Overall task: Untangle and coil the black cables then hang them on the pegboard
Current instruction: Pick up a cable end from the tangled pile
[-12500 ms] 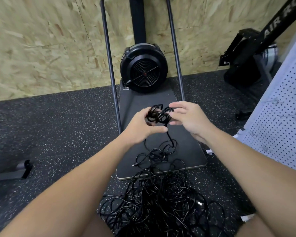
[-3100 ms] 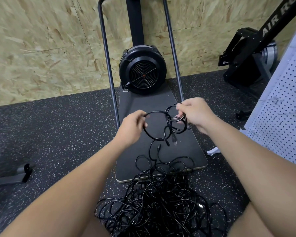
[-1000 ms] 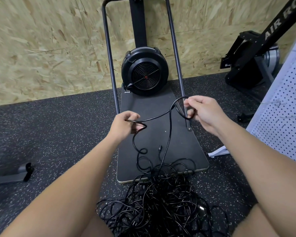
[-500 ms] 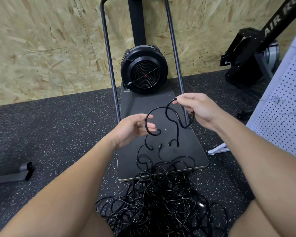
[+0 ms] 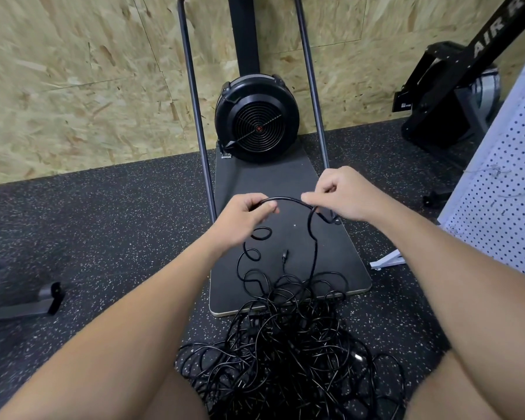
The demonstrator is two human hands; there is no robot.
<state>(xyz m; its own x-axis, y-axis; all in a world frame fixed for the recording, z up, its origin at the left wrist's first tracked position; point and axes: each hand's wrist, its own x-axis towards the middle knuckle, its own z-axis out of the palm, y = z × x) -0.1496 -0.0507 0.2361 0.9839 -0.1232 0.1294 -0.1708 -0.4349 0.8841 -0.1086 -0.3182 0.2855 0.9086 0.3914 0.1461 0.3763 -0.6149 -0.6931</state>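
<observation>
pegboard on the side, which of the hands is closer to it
Right. The right hand grips the black cable out toward the white pegboard at the frame's right edge, though short of it; the left hand holds the same cable farther away, nearer the middle.

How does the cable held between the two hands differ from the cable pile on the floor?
The held cable is a single strand arched in the air between the left hand and right hand; the cable pile is many strands lying on the floor. The held cable's path can be followed; the cable pile is a dense tangle. Both are thin and black, and the held cable's ends trail down toward the cable pile.
</observation>
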